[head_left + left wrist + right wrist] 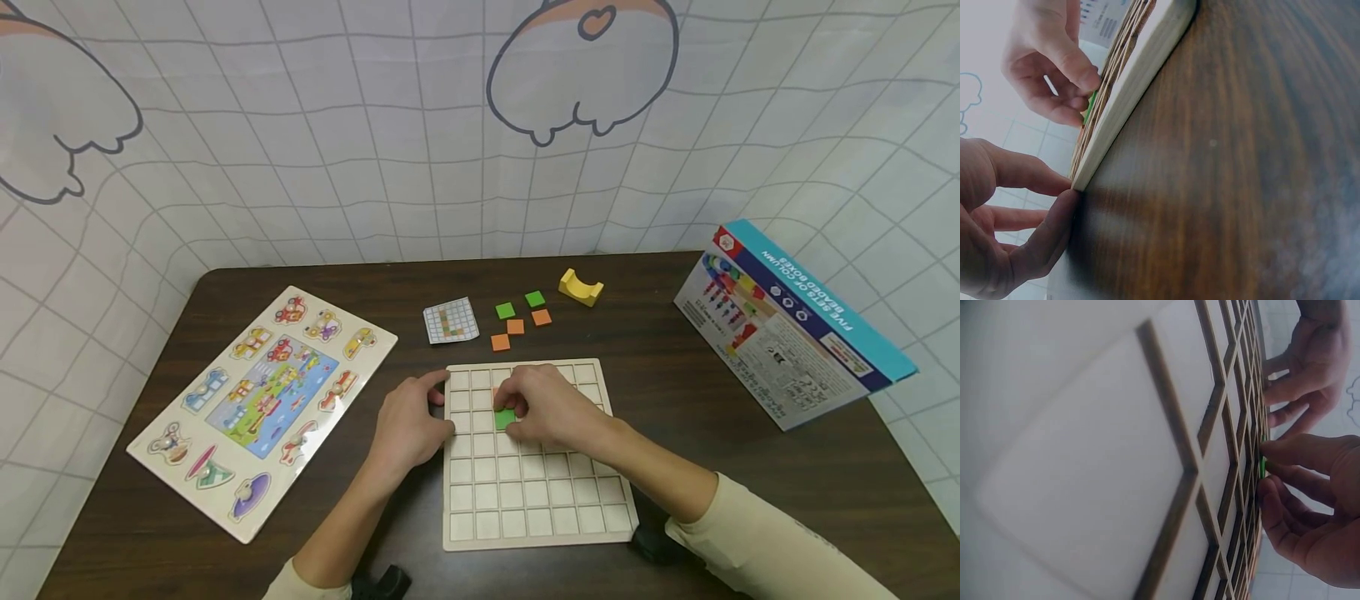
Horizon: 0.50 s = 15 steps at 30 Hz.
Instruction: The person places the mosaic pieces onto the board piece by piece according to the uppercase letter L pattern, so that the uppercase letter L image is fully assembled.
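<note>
A pale wooden grid board lies on the table, its square cells bounded by raised ridges. My right hand is over its upper middle and pinches a small green tile at a cell. In the right wrist view the same green tile shows between thumb and fingers. Just above it on the board, a sliver of orange is mostly hidden by my right hand. My left hand holds the board's upper left edge; the left wrist view shows its thumb and finger against the wooden rim.
Behind the board lie loose green tiles, orange tiles, a small pattern card and a yellow arched block. A picture puzzle board lies at left. A printed box stands at right. A tiled-pattern curtain hangs behind the table.
</note>
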{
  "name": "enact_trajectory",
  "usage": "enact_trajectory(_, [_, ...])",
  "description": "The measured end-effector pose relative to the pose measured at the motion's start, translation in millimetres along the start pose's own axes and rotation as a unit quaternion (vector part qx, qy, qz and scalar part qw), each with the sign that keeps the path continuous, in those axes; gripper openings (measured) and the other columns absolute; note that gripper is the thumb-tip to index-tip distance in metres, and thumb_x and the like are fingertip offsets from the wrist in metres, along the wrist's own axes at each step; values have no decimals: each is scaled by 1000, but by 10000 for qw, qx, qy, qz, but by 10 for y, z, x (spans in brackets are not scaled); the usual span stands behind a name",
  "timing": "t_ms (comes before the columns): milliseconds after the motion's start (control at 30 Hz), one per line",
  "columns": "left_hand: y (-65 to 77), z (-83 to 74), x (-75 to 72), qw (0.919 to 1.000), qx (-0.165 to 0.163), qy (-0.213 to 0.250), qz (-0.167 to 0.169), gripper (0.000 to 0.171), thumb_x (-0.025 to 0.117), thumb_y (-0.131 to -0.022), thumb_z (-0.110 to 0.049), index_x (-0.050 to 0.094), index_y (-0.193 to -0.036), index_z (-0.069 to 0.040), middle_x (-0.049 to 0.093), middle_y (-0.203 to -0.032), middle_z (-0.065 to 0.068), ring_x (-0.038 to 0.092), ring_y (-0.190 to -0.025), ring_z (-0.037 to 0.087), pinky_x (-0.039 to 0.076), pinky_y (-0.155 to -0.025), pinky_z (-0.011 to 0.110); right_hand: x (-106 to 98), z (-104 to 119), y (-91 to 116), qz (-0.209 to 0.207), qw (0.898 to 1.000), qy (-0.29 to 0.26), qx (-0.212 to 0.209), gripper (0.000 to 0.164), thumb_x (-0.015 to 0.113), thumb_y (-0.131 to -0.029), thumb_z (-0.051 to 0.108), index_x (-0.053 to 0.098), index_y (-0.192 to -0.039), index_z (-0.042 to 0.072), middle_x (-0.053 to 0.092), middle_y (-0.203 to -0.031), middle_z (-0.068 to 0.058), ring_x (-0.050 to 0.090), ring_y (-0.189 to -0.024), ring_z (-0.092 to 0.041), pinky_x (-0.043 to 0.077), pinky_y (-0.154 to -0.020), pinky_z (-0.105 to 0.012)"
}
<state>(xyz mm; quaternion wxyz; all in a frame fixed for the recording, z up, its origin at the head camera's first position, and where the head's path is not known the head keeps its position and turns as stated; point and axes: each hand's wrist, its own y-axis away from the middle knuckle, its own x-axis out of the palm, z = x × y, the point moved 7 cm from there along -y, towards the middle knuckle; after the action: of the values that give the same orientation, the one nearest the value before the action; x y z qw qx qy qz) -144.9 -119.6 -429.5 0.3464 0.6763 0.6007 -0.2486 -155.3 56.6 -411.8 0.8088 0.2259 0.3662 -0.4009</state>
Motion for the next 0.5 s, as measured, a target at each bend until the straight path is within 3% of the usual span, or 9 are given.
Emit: enact_trajectory(500, [-3, 3, 1, 10000, 2, 4, 7, 69, 71, -68, 1, 67, -137, -7, 66, -96, 4, 56, -86, 25, 41, -72, 35, -23, -11, -10, 129, 9997, -203, 33, 19, 83, -78, 3, 79, -95, 11, 69, -87, 0, 61, -79, -15, 50, -70, -24])
